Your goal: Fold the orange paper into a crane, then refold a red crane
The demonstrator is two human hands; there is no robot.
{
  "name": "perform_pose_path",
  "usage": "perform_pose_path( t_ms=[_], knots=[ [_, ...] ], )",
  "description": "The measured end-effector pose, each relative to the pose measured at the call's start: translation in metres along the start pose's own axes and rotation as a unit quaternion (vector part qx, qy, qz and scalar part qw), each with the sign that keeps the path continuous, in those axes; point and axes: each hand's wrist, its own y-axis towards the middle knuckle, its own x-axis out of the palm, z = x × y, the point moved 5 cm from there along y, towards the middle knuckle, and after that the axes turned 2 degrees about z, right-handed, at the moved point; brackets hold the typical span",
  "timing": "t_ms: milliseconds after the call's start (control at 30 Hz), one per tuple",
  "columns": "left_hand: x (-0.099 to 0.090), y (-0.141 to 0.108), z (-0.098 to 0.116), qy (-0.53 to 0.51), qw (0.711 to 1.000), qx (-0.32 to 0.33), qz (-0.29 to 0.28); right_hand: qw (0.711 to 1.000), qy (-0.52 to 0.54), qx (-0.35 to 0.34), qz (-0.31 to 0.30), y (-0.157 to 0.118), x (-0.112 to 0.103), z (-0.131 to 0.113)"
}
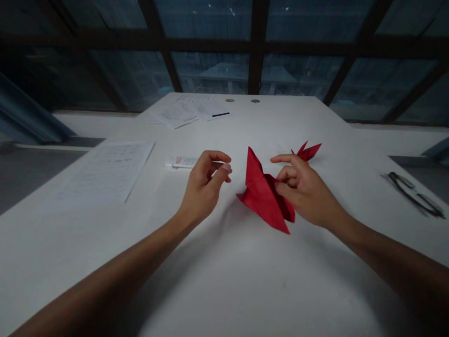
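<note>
A folded red origami paper (pixel 261 192) with pointed corners is held above the white table by my right hand (pixel 298 187). My right thumb and fingers pinch its right side, while the index finger stretches out above. To the left of the paper, my left hand (pixel 206 182) is apart from it, fingers curved and nothing between them. Behind my left hand lies a white tube-like object (pixel 180 162) with printing on it, partly hidden by the hand. Just beyond my right hand sits a smaller red origami piece (pixel 308 151) with pointed tips, partly covered.
Printed sheets (pixel 105 171) lie at the left of the white table (pixel 245 290). More papers (pixel 178 114) with a dark pen-like stick (pixel 220 114) are at the far side. Black-framed glasses (pixel 416 194) rest near the right edge. Two round grommets (pixel 255 101) are at the back, before windows.
</note>
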Motion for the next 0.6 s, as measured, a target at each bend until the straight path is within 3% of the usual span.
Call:
perform_pose_path(
  t_ms=[167,267,433,600],
  knots=[
    [0.021,-0.024,-0.02,0.082,0.993,0.048,-0.063,0.976,0.182,0.106,0.053,0.01,0.003,0.027],
    [0.03,-0.035,-0.022,0.172,0.974,0.113,-0.096,0.951,0.257,0.173,0.022,0.008,0.015,0.035],
    [0.019,-0.028,-0.027,0.247,0.965,0.075,-0.045,0.932,0.294,0.211,-0.029,0.005,0.029,0.047],
    [0.008,-0.017,-0.032,0.183,0.983,0.025,-0.007,0.941,0.255,0.219,-0.048,0.005,0.031,0.062]
  ],
)
